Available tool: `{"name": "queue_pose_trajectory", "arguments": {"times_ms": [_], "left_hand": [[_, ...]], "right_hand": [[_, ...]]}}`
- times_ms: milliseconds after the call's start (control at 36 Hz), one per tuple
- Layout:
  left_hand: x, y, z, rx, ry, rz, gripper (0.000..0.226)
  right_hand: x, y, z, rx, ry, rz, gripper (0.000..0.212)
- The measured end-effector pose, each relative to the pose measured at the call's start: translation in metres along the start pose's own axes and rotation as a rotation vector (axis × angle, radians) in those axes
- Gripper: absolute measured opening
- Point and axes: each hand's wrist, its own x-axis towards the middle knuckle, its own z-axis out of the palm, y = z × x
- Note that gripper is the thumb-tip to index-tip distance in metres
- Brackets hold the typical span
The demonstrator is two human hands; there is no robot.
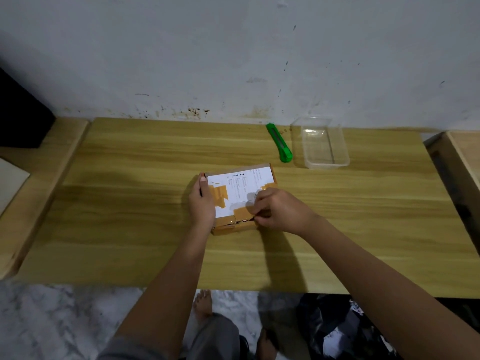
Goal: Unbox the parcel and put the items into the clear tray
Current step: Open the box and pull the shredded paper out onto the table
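Parcel (241, 185) is braced at left edge by flat left hand (201, 205); near-edge tape (240, 211) is pinched by right hand (280, 211).

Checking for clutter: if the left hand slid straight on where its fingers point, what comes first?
Probably nothing on the light wooden table; the left hand, beside the taped cardboard parcel, points toward the white wall.
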Motion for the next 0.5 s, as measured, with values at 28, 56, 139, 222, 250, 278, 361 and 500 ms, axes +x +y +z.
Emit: {"name": "queue_pose_trajectory", "arguments": {"times_ms": [28, 56, 139, 222, 250, 278, 361, 500], "left_hand": [[0.000, 0.000, 0.000, 0.006, 0.003, 0.003, 0.040], [0.000, 0.000, 0.001, 0.015, 0.004, 0.005, 0.040], [0.000, 0.000, 0.000, 0.015, 0.003, 0.003, 0.040], [0.000, -0.001, -0.002, 0.005, -0.015, -0.009, 0.040], [0.001, -0.002, -0.003, -0.004, -0.027, -0.013, 0.040], [0.001, -0.001, -0.004, -0.016, -0.039, -0.017, 0.040], [0.003, -0.002, -0.007, -0.040, -0.093, -0.019, 0.040], [0.005, -0.002, -0.013, -0.096, -0.162, -0.030, 0.041]], "right_hand": [[0.000, -0.001, 0.000, -0.008, -0.003, -0.004, 0.014], [-0.001, -0.002, 0.000, -0.017, -0.002, -0.007, 0.015], [-0.001, -0.004, 0.000, -0.059, 0.010, -0.022, 0.015], [0.000, -0.004, 0.004, -0.120, 0.027, -0.037, 0.015], [0.000, -0.004, 0.006, -0.147, 0.050, -0.051, 0.014], [-0.001, -0.003, 0.009, -0.173, 0.084, -0.070, 0.013], [-0.006, -0.004, 0.019, -0.212, 0.194, -0.109, 0.012], [-0.011, -0.001, 0.026, -0.246, 0.328, -0.166, 0.013]]}}
